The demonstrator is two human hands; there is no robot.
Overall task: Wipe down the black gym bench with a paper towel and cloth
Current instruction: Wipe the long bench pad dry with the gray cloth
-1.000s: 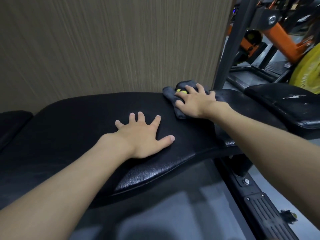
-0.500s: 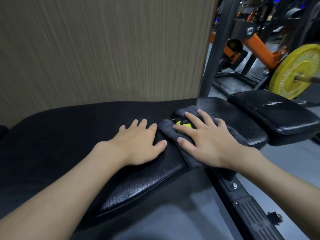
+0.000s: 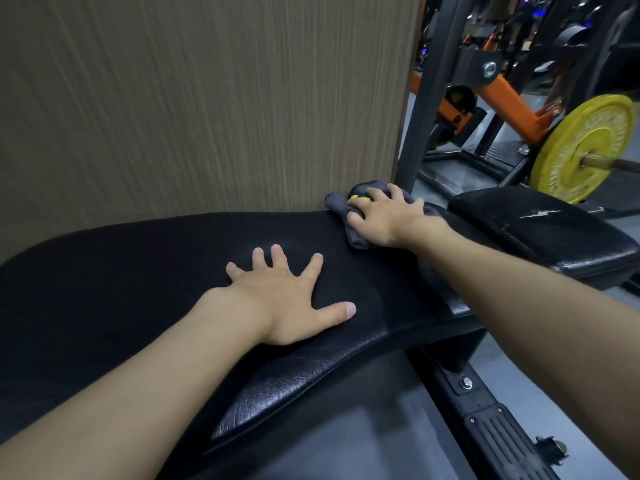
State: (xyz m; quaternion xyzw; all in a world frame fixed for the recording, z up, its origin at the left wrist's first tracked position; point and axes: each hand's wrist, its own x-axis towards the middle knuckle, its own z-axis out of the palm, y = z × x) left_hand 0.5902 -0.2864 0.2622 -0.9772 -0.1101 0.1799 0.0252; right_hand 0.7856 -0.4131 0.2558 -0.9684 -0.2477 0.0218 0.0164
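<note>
A wood-grain wall (image 3: 207, 98) backs the black bench (image 3: 138, 271). Spread fingers (image 3: 375, 192) of the right hand (image 3: 384, 220) press a bunched grey cloth (image 3: 336, 202) onto its far edge. The left hand (image 3: 280, 299) lies flat mid-pad, fingers splayed, holding nothing.

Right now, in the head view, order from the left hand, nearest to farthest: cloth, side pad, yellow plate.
1. cloth, just up-right of the left hand, under the right hand.
2. side pad, farther right.
3. yellow plate, far right, at the back.
</note>
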